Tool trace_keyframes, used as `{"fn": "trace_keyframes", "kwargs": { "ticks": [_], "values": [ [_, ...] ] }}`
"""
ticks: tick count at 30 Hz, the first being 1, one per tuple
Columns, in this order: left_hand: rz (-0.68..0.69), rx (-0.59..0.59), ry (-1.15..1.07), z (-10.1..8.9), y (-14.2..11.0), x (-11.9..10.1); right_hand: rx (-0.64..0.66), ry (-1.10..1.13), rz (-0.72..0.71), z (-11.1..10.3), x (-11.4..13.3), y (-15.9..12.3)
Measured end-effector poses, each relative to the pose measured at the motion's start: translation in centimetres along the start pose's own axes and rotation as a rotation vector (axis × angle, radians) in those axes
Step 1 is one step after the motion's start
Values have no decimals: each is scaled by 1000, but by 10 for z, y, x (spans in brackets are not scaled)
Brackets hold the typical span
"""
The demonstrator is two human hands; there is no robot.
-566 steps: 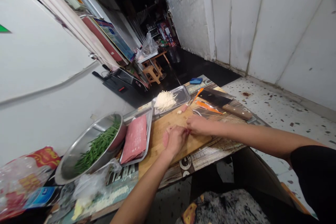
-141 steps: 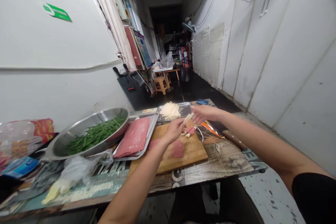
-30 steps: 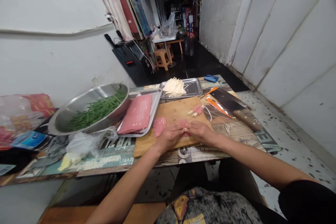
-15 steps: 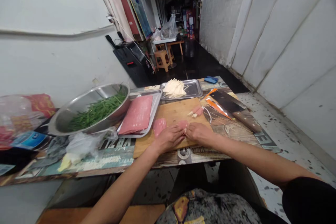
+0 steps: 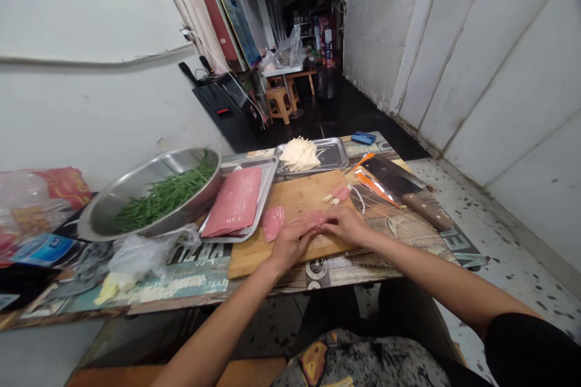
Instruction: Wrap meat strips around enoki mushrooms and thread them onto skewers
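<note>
Both hands meet low over the wooden cutting board (image 5: 302, 189), their fingers closed around a thin pink meat slice (image 5: 314, 216). My left hand (image 5: 293, 240) pinches its left side, and my right hand (image 5: 345, 225) pinches the right. Whether anything lies inside the slice is hidden by my fingers. A few pink rolls with pale mushroom ends (image 5: 338, 195) rest at the board's right side. Left of my hands lies a small stack of cut meat slices (image 5: 273, 223). Larger pink meat sheets (image 5: 236, 199) fill a metal tray just left of the board.
Enoki mushrooms (image 5: 299, 154) sit on a metal tray (image 5: 338, 154) behind the board. A cleaver (image 5: 393, 178), thin skewers (image 5: 379, 202) and a blue object (image 5: 364, 138) lie right. A steel bowl (image 5: 97, 217) of green vegetables (image 5: 167, 193) and plastic bags (image 5: 140, 251) occupy the left.
My right hand has shifted slightly right and up, and its fingers are more arched over the meat slice. My left hand stays beside it. The camera view has shifted slightly.
</note>
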State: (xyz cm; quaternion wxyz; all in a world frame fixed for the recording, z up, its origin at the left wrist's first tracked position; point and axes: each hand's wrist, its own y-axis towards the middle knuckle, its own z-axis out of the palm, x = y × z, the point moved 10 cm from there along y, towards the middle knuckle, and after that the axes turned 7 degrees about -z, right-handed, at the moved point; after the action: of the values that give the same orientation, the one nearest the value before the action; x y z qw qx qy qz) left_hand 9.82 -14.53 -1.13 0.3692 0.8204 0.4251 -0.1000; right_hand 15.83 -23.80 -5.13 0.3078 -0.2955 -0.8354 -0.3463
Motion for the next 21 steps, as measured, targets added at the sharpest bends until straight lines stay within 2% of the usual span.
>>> {"fn": "trace_keyframes", "kwargs": {
  "ticks": [4, 9, 11, 15, 19, 21],
  "values": [
    [-33, 41, -10, 2, 2, 2, -12, -57, -144, -2, 13, -1],
    [-195, 58, -90, 5, 2, 22, -250, -360, -580, -15, 70, -31],
    [-244, 71, -99, 8, 1, 28, -242, -502, -677, -6, 82, -41],
    [-364, 92, -139, 12, -1, 42, -105, -681, -635, 16, 74, -38],
    [-461, 88, -184, 12, -2, 53, 53, -749, -576, 31, 58, -30],
    [-465, 66, -172, 10, -3, 56, 158, -758, -551, 38, 52, -27]
  ]
}}
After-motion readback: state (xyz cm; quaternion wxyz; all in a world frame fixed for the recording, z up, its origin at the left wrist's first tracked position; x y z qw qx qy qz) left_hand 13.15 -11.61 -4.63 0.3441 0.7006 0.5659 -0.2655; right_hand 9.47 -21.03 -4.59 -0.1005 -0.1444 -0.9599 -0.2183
